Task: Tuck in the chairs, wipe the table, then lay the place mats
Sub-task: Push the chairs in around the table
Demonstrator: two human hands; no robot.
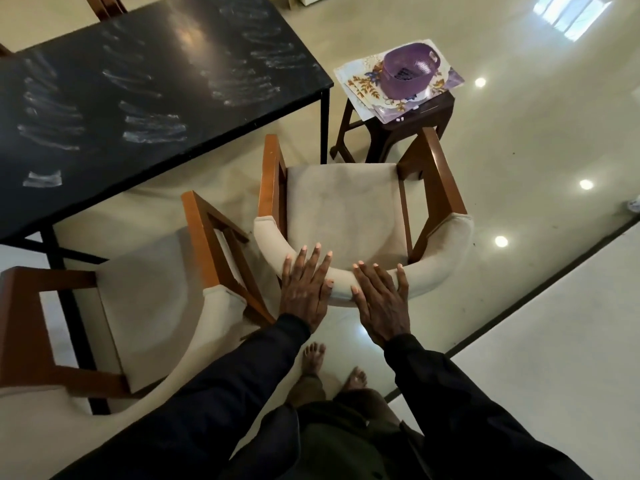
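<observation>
Clearly both hands, left hand (304,289) and right hand (379,299), are lying flat and slightly apart, fingers spread, on the padded curved backrest of the chair (346,209). Its seat is facing away from them, beyond the corner of the table (138,81). It is looking heavy, rigid-framed, soft-topped; pushing at the backrest suits.

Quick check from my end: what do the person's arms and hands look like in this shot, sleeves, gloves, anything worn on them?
Both arms are covered by long, dark, near-black sleeves that end at the wrists. The left hand and right hand are bare: no gloves, and no watch or bracelet shows. The fingernails are short and pale. I can see no logo or marking on the sleeves.
</observation>
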